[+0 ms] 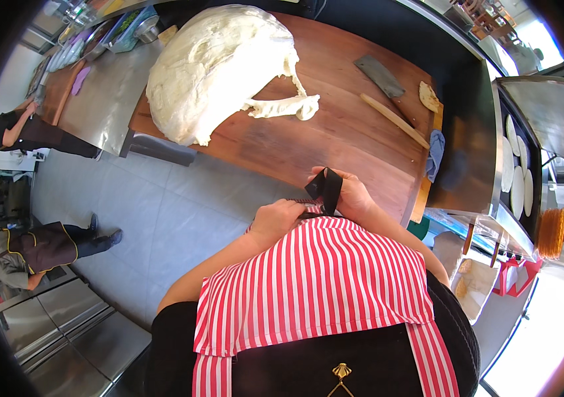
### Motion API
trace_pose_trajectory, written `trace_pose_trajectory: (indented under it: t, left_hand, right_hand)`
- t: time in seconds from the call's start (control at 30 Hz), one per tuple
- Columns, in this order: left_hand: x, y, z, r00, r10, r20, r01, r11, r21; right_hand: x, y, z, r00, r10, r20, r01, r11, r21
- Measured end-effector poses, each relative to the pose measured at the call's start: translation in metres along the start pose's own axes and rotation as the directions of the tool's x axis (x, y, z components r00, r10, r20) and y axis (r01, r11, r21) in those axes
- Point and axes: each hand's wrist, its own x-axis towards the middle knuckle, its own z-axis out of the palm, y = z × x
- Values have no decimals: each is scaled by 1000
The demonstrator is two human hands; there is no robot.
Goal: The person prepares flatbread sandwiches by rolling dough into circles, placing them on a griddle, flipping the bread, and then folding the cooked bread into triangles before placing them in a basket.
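Note:
My left hand [279, 218] is closed at the waist on dark strap material beside the red-and-white striped apron [321, 278]. To its right, my right hand [354, 196] grips a looped black strap [330, 191]. Both hands are just in front of the wooden worktable's near edge. A very large mass of pale dough [217, 64] lies on the wooden worktable [282, 149], with a torn strand stretching to the right. Right of the dough are a cleaver [380, 75] and a wooden rolling pin [395, 120].
A piece of flatbread [429, 97] and a blue cloth [435, 155] lie at the table's right end. Beyond is a metal appliance with pale discs [517, 191]. Two people [14, 126] [39, 248] stand at the left. A steel counter [113, 94] adjoins the table.

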Motion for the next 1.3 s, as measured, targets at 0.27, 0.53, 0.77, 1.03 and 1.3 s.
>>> trace_pose_trajectory:
  t: [0.27, 0.53, 0.77, 1.03, 1.3]
  left_hand:
    - [-5, -6, 4, 977, 145, -157, -110, 971, 211]
    - [8, 1, -10, 904, 340, -259, -229, 897, 378]
    - [15, 8, -20, 878, 403, -258, -275, 866, 418]
    - [23, -30, 2, 927, 353, 130, -367, 924, 107]
    - [25, -25, -10, 923, 384, -24, -358, 880, 311]
  right_hand:
    - [-4, 8, 16, 991, -130, 38, 117, 678, -725]
    - [9, -3, 19, 957, 268, 108, -142, 762, -632]
    - [13, 1, 14, 841, 532, 100, -515, 844, -151]
    - [12, -19, 25, 838, 535, -104, -336, 358, -871]
    - [31, 15, -30, 956, 282, 85, -127, 655, -745]
